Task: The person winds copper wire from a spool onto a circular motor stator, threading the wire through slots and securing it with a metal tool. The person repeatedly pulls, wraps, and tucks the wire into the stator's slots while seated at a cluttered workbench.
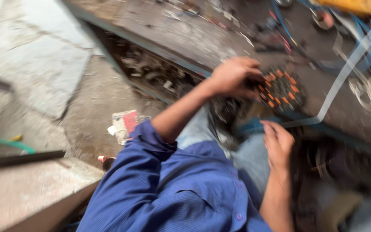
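The view is blurred by motion. My left hand (pixel 233 76) reaches out from a rolled blue sleeve and grips the near rim of a round dark motor stator (pixel 282 88) with orange-tipped windings. The stator lies at the edge of a grimy workbench (pixel 194 41). My right hand (pixel 278 144) hovers lower, below the stator and over my lap, with its fingers stretched out. A pale translucent strip (pixel 344 73) runs down from the upper right and ends just by those fingertips. The blur hides whether they touch it.
Blue cables (pixel 282 23), small parts and a yellow object (pixel 353 5) clutter the bench top. A shelf of scrap parts (pixel 151 71) sits under the bench. A red and white packet (pixel 125 124) lies on the concrete floor. A green hose (pixel 9 144) lies at the left.
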